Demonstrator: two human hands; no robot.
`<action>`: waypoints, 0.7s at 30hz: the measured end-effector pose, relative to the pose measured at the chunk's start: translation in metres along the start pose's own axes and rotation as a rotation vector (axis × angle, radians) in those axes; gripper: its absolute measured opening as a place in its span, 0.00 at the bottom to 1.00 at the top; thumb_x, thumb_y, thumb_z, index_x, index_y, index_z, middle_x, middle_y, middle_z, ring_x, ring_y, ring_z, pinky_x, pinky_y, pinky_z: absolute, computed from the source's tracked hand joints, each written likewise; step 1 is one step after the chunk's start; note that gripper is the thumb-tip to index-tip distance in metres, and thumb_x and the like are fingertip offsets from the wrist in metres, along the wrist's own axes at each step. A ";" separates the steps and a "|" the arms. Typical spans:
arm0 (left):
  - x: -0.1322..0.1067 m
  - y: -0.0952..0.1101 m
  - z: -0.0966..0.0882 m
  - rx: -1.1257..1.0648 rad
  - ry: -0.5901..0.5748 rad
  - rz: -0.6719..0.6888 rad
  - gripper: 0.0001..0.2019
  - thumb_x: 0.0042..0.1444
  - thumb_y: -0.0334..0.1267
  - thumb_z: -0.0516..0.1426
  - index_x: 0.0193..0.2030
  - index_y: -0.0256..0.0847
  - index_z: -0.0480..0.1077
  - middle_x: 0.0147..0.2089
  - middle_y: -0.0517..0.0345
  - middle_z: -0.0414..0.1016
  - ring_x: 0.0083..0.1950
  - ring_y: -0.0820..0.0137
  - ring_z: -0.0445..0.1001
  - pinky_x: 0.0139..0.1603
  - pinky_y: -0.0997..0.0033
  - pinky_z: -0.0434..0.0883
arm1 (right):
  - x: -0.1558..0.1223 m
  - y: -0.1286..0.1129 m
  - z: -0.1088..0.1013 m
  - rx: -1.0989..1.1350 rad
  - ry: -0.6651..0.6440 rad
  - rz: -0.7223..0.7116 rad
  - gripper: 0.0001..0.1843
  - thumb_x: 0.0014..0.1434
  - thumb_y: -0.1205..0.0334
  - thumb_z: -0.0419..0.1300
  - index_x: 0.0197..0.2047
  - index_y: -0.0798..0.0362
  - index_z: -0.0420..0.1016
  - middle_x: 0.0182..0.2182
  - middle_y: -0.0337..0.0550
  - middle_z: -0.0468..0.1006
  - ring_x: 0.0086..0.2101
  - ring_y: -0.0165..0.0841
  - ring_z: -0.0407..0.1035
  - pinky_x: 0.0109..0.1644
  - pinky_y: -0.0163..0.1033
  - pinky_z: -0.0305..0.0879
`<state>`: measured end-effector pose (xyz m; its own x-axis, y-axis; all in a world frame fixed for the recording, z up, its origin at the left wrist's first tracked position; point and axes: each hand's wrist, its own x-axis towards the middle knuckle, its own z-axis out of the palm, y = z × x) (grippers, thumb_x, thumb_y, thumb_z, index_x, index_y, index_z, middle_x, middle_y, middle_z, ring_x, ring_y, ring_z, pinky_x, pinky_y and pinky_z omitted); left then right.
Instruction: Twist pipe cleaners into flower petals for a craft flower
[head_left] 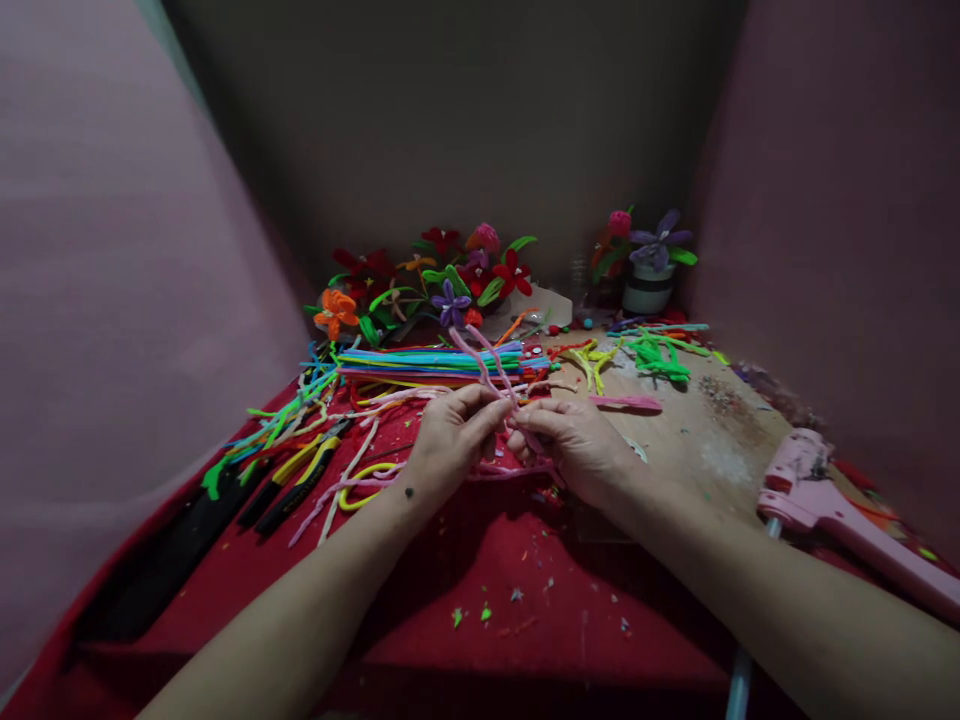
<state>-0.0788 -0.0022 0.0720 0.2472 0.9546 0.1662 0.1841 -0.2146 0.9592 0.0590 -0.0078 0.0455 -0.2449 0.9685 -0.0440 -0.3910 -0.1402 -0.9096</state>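
My left hand (pixel 463 432) and my right hand (pixel 561 440) meet over the red cloth, both closed in a pinch on a pink pipe cleaner (pixel 480 365). Two of its strands rise above my fingertips, side by side and slightly bent. Where the strands join is hidden by my fingers. Below and behind my hands lie more pink pipe cleaners (pixel 319 515). A bundle of blue, green and pink pipe cleaners (pixel 427 362) lies just beyond my hands. Left of my left hand are black-and-yellow pliers (pixel 300 475) and a yellow loop (pixel 349 497), perhaps a scissors handle.
A pink glue gun (pixel 802 500) lies at the right on a wooden board (pixel 675 450). Green pipe cleaner pieces (pixel 660 358) and yellow ones (pixel 592 365) sit on the board. Pipe-cleaner flowers (pixel 450 303) stand at the back, near a small pot (pixel 647 290). Scraps dot the red cloth (pixel 465 640).
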 end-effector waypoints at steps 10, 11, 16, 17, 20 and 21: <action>0.005 -0.004 -0.022 0.909 0.044 0.922 0.08 0.57 0.34 0.54 0.39 0.45 0.74 0.36 0.55 0.70 0.41 0.68 0.63 0.40 0.69 0.63 | -0.002 -0.009 -0.003 -0.070 -0.106 0.016 0.08 0.45 0.64 0.60 0.17 0.57 0.68 0.14 0.37 0.68 0.16 0.23 0.56 0.21 0.32 0.50; 0.004 -0.001 -0.024 0.993 0.027 0.979 0.07 0.57 0.34 0.54 0.38 0.45 0.73 0.38 0.54 0.71 0.42 0.67 0.63 0.42 0.68 0.62 | -0.002 -0.011 -0.003 -0.094 -0.110 0.030 0.09 0.44 0.64 0.60 0.17 0.57 0.68 0.14 0.37 0.68 0.16 0.23 0.56 0.21 0.32 0.50; 0.000 0.013 -0.026 1.211 -0.131 0.973 0.08 0.59 0.37 0.50 0.34 0.40 0.70 0.36 0.55 0.73 0.42 0.66 0.63 0.45 0.63 0.58 | -0.005 -0.017 -0.004 -0.186 -0.170 0.044 0.08 0.43 0.63 0.61 0.17 0.56 0.69 0.12 0.37 0.68 0.15 0.23 0.56 0.20 0.32 0.48; -0.001 0.014 -0.026 1.198 -0.152 0.928 0.09 0.59 0.37 0.50 0.32 0.39 0.69 0.34 0.55 0.72 0.40 0.66 0.63 0.43 0.63 0.58 | -0.005 -0.016 -0.004 -0.214 -0.193 0.029 0.09 0.43 0.64 0.60 0.16 0.56 0.68 0.12 0.37 0.67 0.15 0.23 0.56 0.20 0.32 0.48; -0.002 0.016 -0.024 1.008 -0.199 0.667 0.11 0.58 0.36 0.50 0.25 0.38 0.65 0.27 0.56 0.68 0.31 0.69 0.61 0.35 0.67 0.58 | -0.005 -0.013 -0.003 -0.362 -0.208 -0.033 0.11 0.46 0.65 0.57 0.15 0.55 0.66 0.13 0.37 0.67 0.16 0.24 0.56 0.22 0.33 0.50; -0.002 0.016 -0.024 0.892 -0.223 0.526 0.11 0.56 0.36 0.51 0.23 0.38 0.64 0.25 0.58 0.66 0.29 0.71 0.60 0.32 0.69 0.58 | -0.005 -0.012 -0.003 -0.434 -0.191 -0.062 0.11 0.47 0.65 0.57 0.15 0.55 0.66 0.13 0.37 0.66 0.16 0.24 0.56 0.22 0.33 0.49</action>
<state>-0.0990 -0.0023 0.0921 0.6512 0.6571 0.3796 0.6126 -0.7504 0.2480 0.0673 -0.0108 0.0556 -0.4070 0.9118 0.0553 -0.0137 0.0544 -0.9984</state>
